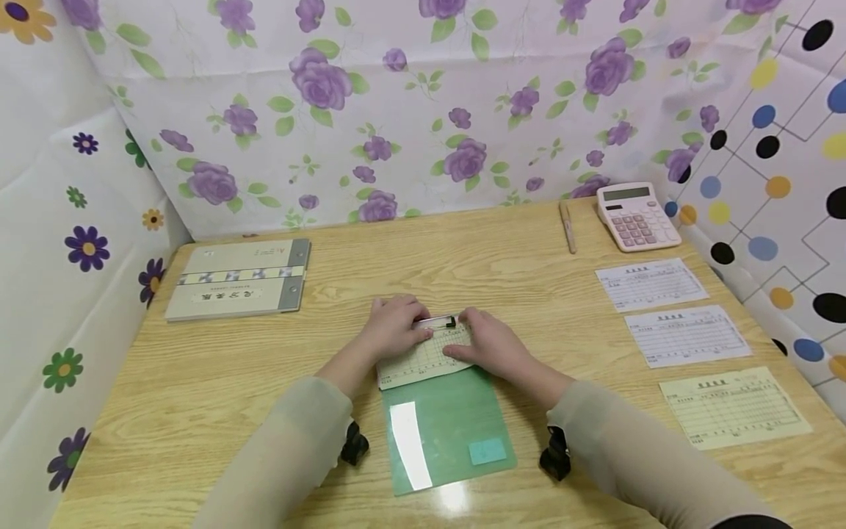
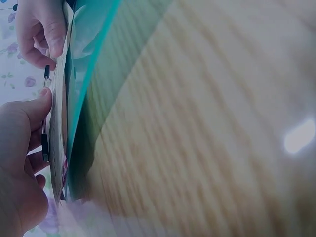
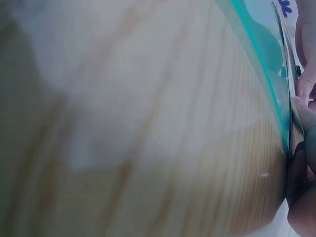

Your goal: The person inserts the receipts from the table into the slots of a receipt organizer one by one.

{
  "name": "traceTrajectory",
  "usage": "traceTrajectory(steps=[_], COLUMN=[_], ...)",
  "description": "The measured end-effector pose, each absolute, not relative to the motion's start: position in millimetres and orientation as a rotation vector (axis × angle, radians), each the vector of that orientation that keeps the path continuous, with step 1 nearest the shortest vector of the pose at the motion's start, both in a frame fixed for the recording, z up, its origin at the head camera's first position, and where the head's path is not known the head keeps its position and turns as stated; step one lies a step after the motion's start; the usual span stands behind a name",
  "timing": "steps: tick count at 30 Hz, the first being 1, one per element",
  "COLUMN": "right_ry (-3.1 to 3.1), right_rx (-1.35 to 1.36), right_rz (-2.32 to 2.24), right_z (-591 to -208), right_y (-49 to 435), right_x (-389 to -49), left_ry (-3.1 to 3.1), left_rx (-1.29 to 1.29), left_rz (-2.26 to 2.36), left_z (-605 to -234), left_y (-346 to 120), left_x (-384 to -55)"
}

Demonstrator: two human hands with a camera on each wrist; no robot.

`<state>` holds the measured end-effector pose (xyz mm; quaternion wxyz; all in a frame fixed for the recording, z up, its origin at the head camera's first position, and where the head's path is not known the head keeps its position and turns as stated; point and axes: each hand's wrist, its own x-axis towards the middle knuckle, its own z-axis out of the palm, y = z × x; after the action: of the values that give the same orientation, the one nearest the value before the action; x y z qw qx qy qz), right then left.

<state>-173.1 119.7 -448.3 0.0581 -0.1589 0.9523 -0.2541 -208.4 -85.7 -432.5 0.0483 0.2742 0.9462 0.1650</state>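
Note:
A translucent green clipboard (image 1: 441, 411) lies on the wooden table, a small teal label (image 1: 487, 451) at its lower right. Pale yellow printed form slips (image 1: 413, 364) lie across its upper part, under a metal clip with black ends (image 1: 452, 322). My left hand (image 1: 394, 329) is at the upper left of the slips, its thumb and curled fingers on the clip (image 2: 45, 145). On the other side, my right hand (image 1: 492, 344) grips the right edge of the slips, thumb on top. Part of its fingers is hidden behind the edge.
At the back left lies a beige-and-grey account book (image 1: 239, 279). A pink calculator (image 1: 638, 217) and a pen (image 1: 568, 228) are at the back right. Down the right side lie two white form slips (image 1: 687, 336) and a yellow one (image 1: 735, 408). Patterned cloth walls surround the table.

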Motion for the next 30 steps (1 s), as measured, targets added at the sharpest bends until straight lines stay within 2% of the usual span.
traceTrajectory(steps=[15, 30], right_ry=[2.857, 2.882], right_rx=[-0.524, -0.405], right_rz=[-0.769, -0.705], right_z=[-444.1, -443.1], right_y=[121.0, 116.3], right_x=[-173.0, -171.0], left_ry=[2.893, 2.903], left_rx=[0.828, 0.800], left_rz=[0.513, 0.479], left_z=[-432.1, -431.9], left_y=[-86.5, -85.8], left_x=[-207.1, -206.4])
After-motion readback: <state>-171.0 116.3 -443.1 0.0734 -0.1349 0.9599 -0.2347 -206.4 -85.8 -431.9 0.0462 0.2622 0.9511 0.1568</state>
